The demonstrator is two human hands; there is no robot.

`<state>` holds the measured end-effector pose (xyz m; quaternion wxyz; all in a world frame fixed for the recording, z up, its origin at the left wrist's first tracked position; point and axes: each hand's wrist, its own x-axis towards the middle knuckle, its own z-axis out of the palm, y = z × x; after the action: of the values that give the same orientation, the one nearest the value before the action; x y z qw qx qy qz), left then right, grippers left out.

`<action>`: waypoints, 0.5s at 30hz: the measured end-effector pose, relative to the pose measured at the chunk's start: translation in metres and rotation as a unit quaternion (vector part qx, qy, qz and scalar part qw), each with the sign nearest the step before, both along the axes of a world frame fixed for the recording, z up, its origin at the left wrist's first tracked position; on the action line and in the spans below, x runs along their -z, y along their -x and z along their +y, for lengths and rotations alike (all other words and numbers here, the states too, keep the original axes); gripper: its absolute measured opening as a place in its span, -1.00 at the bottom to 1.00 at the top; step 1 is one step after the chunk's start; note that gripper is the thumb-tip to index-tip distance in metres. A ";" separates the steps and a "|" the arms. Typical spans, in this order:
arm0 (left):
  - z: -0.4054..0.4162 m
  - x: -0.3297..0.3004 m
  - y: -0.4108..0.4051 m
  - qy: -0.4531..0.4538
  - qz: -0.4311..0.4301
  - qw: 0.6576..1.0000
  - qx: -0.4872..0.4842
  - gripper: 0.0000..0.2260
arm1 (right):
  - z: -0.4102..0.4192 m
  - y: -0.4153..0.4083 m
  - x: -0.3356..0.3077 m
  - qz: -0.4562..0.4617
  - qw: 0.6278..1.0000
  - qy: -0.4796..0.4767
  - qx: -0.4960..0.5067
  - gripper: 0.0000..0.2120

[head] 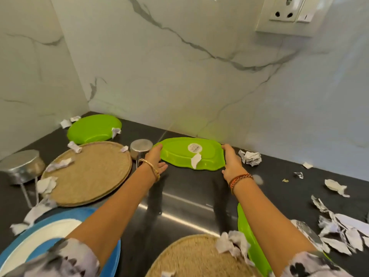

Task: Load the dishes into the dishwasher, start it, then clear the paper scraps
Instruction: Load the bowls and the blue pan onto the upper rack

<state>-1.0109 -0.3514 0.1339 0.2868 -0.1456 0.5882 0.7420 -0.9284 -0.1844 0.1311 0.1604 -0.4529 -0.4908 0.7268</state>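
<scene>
Both my hands are on the green oval plate (pixel 189 154), upside down on the dark counter (pixel 189 198) near the marble back wall (pixel 199 66). Left hand (pixel 156 159) grips its left end, fingers curled over the rim; right hand (pixel 231 162) grips the right end the same way. I can't tell if the plate is lifted or still flat on the counter. A round white sticker (pixel 195 147) sits on the plate's underside and a torn paper scrap (pixel 195 160) lies on its near edge.

Steel cup (pixel 140 148) stands upside down just left of the plate, beside the left hand. Woven round mat (pixel 87 172) further left, scraps on it. Second green plate (pixel 93 128) upside down in the back corner. Steel pan (pixel 21 166) upside down at far left. Blue-rimmed plate (pixel 50 236) bottom left, another woven mat (pixel 197 256) bottom centre, a third green dish (pixel 251 246) just beside it. Pile of paper scraps (pixel 339 230) on the right, crumpled paper ball (pixel 250 157) just right of the right hand. Wall socket (pixel 289 15) top right.
</scene>
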 end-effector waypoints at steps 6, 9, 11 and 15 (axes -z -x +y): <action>0.020 0.018 0.022 0.025 -0.003 0.999 -0.036 -0.59 | 0.012 0.021 0.015 -0.008 1.000 -0.027 -0.005 -0.53; 0.021 0.017 0.027 0.027 -0.022 0.999 -0.009 -0.60 | 0.012 0.022 0.005 -0.039 0.998 -0.046 -0.019 -0.53; 0.023 0.013 0.025 0.018 -0.038 0.999 0.013 -0.61 | 0.018 0.025 0.006 -0.052 0.997 -0.053 -0.029 -0.54; 0.025 0.010 0.024 0.038 -0.036 0.999 -0.003 -0.64 | 0.017 0.020 0.003 -0.053 0.998 -0.034 -0.032 -0.55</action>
<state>-1.0348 -0.3267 0.1235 0.2997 -0.1849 0.6049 0.7142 -0.9486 -0.1676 0.1278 0.1266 -0.4689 -0.5373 0.6895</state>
